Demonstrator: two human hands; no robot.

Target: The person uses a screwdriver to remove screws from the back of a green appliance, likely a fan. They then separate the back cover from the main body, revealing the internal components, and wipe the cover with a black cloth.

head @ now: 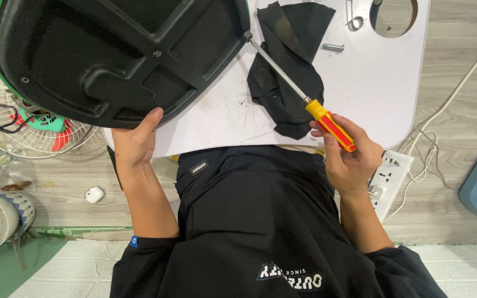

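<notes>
Head view: my left hand (pixel 137 140) grips the edge of the black base (pixel 117 55); my right hand (pixel 349 154) is closed around the screwdriver (pixel 305 99), its tip at the base rim, above the white tabletop (pixel 371 83).

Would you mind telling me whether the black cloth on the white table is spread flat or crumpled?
Crumpled. The black cloth lies bunched in uneven folds on the white table, beneath the shaft of the screwdriver in the right hand.
</notes>
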